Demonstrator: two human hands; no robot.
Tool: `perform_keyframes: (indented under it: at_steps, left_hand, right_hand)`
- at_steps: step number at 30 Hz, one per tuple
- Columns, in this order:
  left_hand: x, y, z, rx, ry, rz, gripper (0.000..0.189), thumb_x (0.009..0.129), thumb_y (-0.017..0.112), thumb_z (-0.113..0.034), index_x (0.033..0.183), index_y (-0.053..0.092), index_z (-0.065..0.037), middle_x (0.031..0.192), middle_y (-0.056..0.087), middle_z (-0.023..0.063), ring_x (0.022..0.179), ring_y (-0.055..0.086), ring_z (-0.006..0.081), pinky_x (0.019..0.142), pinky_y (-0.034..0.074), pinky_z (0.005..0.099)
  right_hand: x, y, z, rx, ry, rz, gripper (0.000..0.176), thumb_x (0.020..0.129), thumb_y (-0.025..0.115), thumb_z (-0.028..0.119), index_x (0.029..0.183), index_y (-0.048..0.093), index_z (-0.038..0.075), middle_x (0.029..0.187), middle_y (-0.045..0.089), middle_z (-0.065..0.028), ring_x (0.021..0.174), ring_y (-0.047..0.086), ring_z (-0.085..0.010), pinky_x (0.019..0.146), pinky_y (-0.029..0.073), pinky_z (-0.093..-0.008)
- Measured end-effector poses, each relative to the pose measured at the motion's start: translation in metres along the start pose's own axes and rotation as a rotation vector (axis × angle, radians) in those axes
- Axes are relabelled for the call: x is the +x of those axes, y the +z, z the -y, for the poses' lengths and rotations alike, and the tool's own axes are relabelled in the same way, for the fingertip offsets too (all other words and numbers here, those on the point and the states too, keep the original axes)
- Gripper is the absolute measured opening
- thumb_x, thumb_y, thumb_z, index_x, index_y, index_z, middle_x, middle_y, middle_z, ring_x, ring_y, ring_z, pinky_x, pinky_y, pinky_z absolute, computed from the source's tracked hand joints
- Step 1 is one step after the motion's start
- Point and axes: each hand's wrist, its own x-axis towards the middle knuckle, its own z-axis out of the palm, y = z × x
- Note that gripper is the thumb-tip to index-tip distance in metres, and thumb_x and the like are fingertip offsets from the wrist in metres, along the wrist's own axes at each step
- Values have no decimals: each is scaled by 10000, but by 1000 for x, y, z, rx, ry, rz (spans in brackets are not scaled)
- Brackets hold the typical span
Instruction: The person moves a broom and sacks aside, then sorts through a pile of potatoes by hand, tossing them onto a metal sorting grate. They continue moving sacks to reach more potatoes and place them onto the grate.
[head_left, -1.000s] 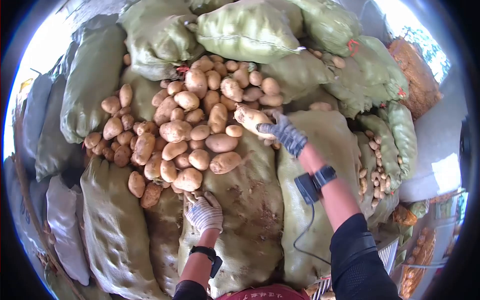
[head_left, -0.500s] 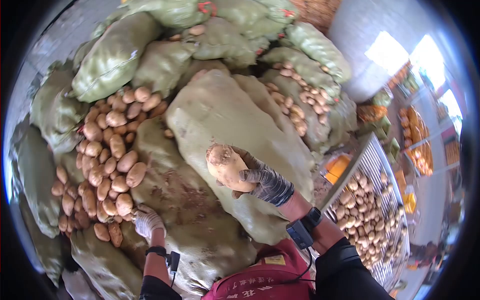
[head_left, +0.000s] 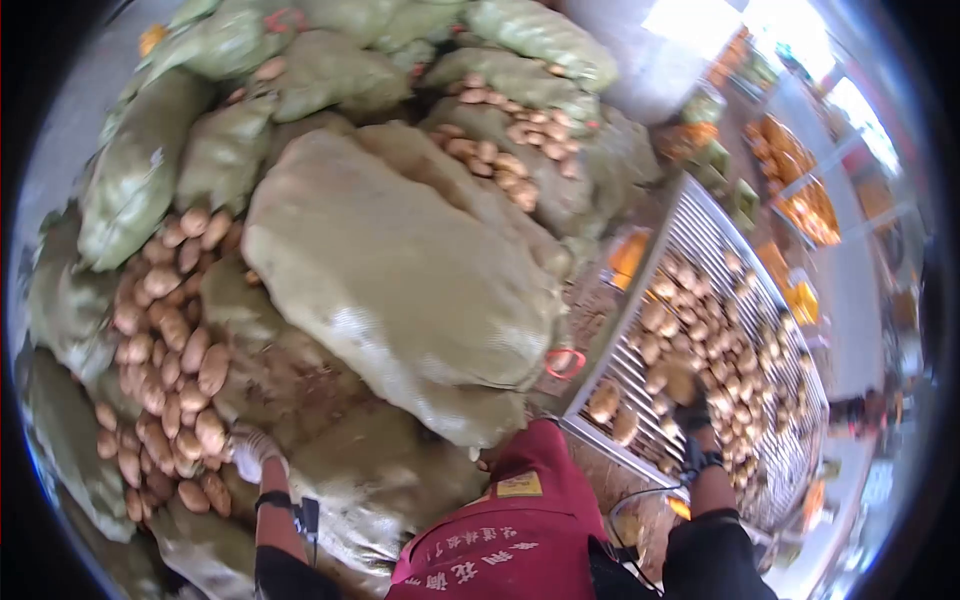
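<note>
My right hand (head_left: 692, 412), in a dark glove, is over the slatted metal tray (head_left: 600, 375) at the right. It is closed on a large potato (head_left: 680, 382), which is blurred by motion and sits among the smaller potatoes (head_left: 715, 335) there. My left hand (head_left: 257, 450), in a pale striped glove, touches the right edge of a heap of potatoes (head_left: 165, 360). Its fingertips point into the heap and are partly hidden, so their grip cannot be made out.
A large green mesh sack (head_left: 400, 270) lies directly in front of me, with more sacks (head_left: 140, 170) stacked behind and to the left. Other potatoes (head_left: 500, 165) spill from a sack farther back. A red tie loop (head_left: 565, 363) lies between sack and tray.
My right hand has moved right and down with the potato, from above the large sack to the tray. My view has turned rightward. My left hand stays by the potato heap.
</note>
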Motion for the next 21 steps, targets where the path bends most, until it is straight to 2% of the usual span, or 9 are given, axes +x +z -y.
perform_keyframes:
  at_steps: [3, 8, 10, 11, 12, 13, 16, 17, 21]
  left_hand:
    - [-15, -17, -18, 16, -138, -14, 529, 1011, 362, -476, 875, 698, -90, 819, 721, 155, 732, 710, 356, 626, 579, 475]
    - [-26, -58, -43, 9, -169, 65, 553, 1004, 345, -443, 967, 687, -10, 1113, 679, 233, 897, 695, 367, 814, 525, 489]
    - [-24, -54, -42, 28, -165, 141, 548, 1002, 343, -421, 1093, 661, 16, 1270, 607, 257, 998, 666, 361, 895, 481, 476]
    - [-26, -44, -39, 21, -159, 18, 530, 1005, 336, -428, 1101, 638, -3, 1170, 653, 231, 1063, 636, 347, 873, 496, 466]
    - [-24, -52, -41, -7, -187, 123, 568, 1005, 334, -402, 1246, 590, 43, 1398, 526, 270, 1159, 605, 364, 964, 457, 468]
    - [-23, -54, -41, -27, -197, 162, 573, 1005, 333, -400, 1246, 593, 50, 1417, 509, 274, 1187, 591, 366, 987, 447, 467]
    - [-23, -56, -40, -105, -203, 223, 584, 1005, 343, -390, 1231, 618, 72, 1453, 473, 280, 1318, 500, 363, 1071, 395, 472]
    - [-25, -58, -41, -102, -201, 170, 581, 1004, 349, -386, 1234, 618, 74, 1456, 466, 285, 1330, 487, 364, 1078, 388, 475]
    - [-26, -51, -42, -126, -195, 84, 556, 994, 376, -375, 1181, 650, 71, 1451, 455, 314, 1325, 495, 365, 1088, 375, 481]
  right_hand:
    - [-25, -39, -107, 1487, 992, -375, 539, 949, 578, 276, 1451, 423, 154, 1319, 567, -130, 1141, 600, -247, 992, 496, -415]
    - [129, -42, -104, 1557, 1023, -640, 555, 960, 587, 248, 1472, 397, 146, 1313, 561, -122, 1118, 596, -247, 973, 511, -388]
    - [226, -7, -21, 1661, 782, -398, 562, 965, 591, 236, 1480, 387, 142, 1310, 558, -119, 1109, 595, -247, 966, 517, -378]
    - [251, -7, 98, 1589, 567, -169, 518, 954, 565, 135, 1453, 427, 109, 1307, 576, -120, 1121, 599, -246, 967, 516, -374]
    - [277, -9, 220, 1488, 313, 29, 489, 943, 539, 33, 1425, 467, 76, 1303, 593, -120, 1133, 603, -245, 969, 515, -370]
    - [302, -10, 341, 1392, 61, 171, 479, 933, 512, -69, 1398, 506, 43, 1300, 610, -120, 1145, 608, -244, 971, 514, -366]
    - [281, 31, 587, 622, -903, 283, 639, 859, 754, 392, 1352, 542, 45, 1355, 554, -125, 1199, 573, -237, 1002, 482, -339]
    - [261, 33, 658, 685, -1210, 411, 793, 765, 809, 476, 1357, 520, 35, 1331, 548, -190, 1242, 546, -352, 1068, 442, -389]
    - [212, 104, 809, 23, -1693, 547, 845, 670, 885, 342, 1407, 511, 165, 1596, 238, -143, 1456, 273, -415, 1173, 336, -485]
